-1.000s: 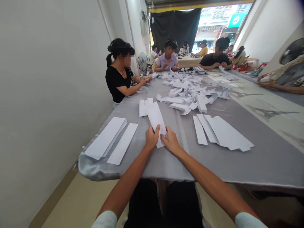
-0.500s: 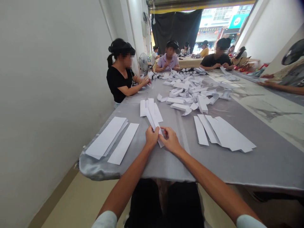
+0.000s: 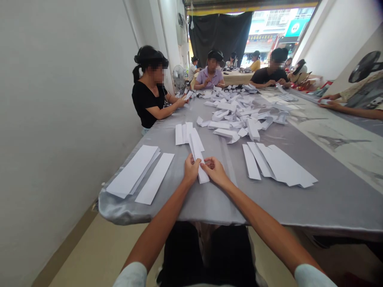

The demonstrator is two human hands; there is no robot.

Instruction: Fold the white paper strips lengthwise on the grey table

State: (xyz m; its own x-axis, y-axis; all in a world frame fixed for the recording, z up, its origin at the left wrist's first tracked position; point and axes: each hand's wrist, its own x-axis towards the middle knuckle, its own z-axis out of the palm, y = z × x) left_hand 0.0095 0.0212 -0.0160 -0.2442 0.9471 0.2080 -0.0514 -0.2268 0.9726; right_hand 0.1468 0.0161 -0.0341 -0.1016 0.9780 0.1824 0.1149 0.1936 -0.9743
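A long white paper strip (image 3: 198,155), folded lengthwise and narrow, lies on the grey tablecloth (image 3: 269,199) in front of me. My left hand (image 3: 190,169) pinches its near end from the left. My right hand (image 3: 214,170) pinches the same end from the right, fingers curled on the fold. Flat white sheets (image 3: 140,173) lie to my left, and a fan of flat strips (image 3: 278,167) lies to my right. A few short folded pieces (image 3: 183,133) rest just beyond the strip.
A heap of folded paper pieces (image 3: 239,117) covers the table's middle. Several people sit around the far end; one in a black top (image 3: 146,101) works at the left edge. Another person's arm (image 3: 353,109) reaches in from the right. A white wall runs along the left.
The wide paper strip has been folded lengthwise into a narrow one. Both hands stayed at its near end, shifting slightly farther up the table.
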